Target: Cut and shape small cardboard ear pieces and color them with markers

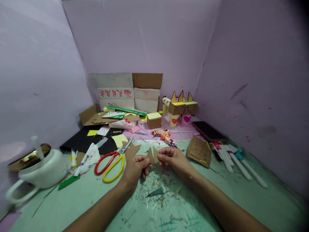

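The left hand pinches the left bit of brown card between thumb and finger, and the right hand pinches the right bit the same way. Both bits have pointy tops and stand up close side by side; I cannot tell if they touch. They are to the right of the scissors, which lie open a little, with one red loop and one yellow loop. Just right of the scissors, behind the left hand, is a brown card piece with points. Nearer to the person than the scissors, and to their right, a dark scrap lies on the green table with lots of tiny crumbs. Left of the scissors are some white crumpled stuff, a green scrap and, farther off, a white pot. Behind the scissors are black paper, a small box with a yellow top, and a big box. Far to the right of the scissors are a flat brown pad, white pens and a phone. Two box heads with pointy ears sit on cups behind the scissors and to their right.
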Demonstrator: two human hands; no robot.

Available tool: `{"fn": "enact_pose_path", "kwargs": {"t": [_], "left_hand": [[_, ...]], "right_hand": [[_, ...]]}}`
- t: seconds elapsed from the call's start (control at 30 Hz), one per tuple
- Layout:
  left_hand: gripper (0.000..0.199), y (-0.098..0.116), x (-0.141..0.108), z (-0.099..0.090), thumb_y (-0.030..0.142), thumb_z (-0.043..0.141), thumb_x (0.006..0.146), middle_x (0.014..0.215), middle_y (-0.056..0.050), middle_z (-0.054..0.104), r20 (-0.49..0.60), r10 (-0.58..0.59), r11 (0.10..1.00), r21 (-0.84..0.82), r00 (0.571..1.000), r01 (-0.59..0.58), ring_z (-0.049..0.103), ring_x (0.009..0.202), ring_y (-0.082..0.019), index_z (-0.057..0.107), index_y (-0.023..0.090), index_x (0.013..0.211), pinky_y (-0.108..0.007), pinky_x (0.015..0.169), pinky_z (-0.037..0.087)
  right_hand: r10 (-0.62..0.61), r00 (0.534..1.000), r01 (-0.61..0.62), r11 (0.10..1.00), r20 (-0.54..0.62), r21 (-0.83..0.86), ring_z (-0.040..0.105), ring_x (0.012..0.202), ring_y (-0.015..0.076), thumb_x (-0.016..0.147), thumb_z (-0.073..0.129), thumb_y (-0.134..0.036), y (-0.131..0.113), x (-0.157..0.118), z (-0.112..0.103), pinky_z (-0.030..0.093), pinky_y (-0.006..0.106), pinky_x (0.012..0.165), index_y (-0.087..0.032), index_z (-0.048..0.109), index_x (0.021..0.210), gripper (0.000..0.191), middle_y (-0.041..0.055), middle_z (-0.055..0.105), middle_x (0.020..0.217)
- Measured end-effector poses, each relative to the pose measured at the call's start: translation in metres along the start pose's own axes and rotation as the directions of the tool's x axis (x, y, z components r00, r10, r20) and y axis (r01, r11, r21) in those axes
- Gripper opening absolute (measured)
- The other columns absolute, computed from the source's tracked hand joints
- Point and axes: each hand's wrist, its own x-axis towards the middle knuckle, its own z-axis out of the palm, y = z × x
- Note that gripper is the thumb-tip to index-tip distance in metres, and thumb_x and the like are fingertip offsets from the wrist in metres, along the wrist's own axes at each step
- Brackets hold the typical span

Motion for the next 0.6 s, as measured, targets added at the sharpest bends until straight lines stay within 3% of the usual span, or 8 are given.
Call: {"fn": "enact_pose_path", "kwargs": {"t": [0.17,0.37,0.6], "left_hand": [[0.029,0.0017,-0.0025,0.0008,0.039,0.071,0.052,0.043,0.000,0.055,-0.003,0.014,1.000,-0.005,1.000,-0.014,0.039,0.031,-0.005,0.057,0.013,0.053,-0.017,0.032,0.026],[0.029,0.0049,-0.0029,-0.0004,0.038,0.070,0.053,0.040,0.003,0.050,-0.059,0.030,1.000,-0.002,0.998,-0.030,0.037,0.031,-0.004,0.052,0.014,0.050,-0.016,0.032,0.022],[0.028,0.0038,-0.0020,-0.0012,0.038,0.068,0.055,0.038,0.003,0.048,-0.021,0.028,0.999,0.040,0.999,-0.027,0.036,0.030,-0.005,0.054,0.014,0.050,-0.017,0.032,0.023]], "right_hand": [[0.001,1.000,0.000,0.998,0.019,-0.065,0.055,0.041,0.0102,0.050,0.072,-0.021,-0.0010,-0.0007,0.0008,0.042,0.021,0.043,-0.014,0.061,0.065,0.020,-0.0026,0.060,0.047],[-0.008,1.000,0.006,0.998,-0.020,-0.068,0.053,0.036,0.0076,0.049,0.065,-0.017,-0.0054,-0.0009,0.0002,0.038,0.018,0.039,-0.015,0.059,0.059,0.012,-0.0047,0.059,0.045],[0.044,0.999,-0.044,0.998,0.006,-0.035,0.052,0.035,0.0082,0.049,0.065,-0.018,-0.0024,-0.0015,0.0017,0.038,0.018,0.038,-0.015,0.058,0.060,0.014,-0.0043,0.059,0.043]]}}
